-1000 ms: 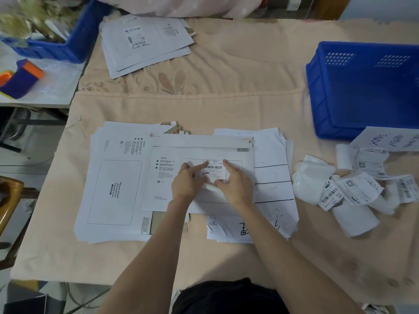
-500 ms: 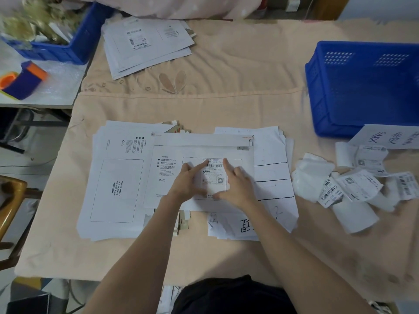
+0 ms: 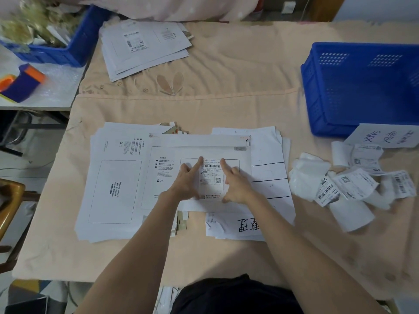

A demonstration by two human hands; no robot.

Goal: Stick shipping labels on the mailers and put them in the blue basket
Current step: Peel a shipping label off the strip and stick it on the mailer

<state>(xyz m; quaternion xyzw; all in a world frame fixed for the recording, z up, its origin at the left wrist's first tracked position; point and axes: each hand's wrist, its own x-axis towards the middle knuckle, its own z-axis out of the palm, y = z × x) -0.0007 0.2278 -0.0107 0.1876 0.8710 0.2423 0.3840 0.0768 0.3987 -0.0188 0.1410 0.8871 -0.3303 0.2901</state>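
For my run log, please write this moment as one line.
step: sticking label | left hand, right hand: pressing label on mailer | blue basket: mailer not in yet

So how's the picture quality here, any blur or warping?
Head view: the shipping label between the hands is sharp; the top-left blue bin is smeared; wide-angle bending shows at the blue basket; soft even light, no glare.
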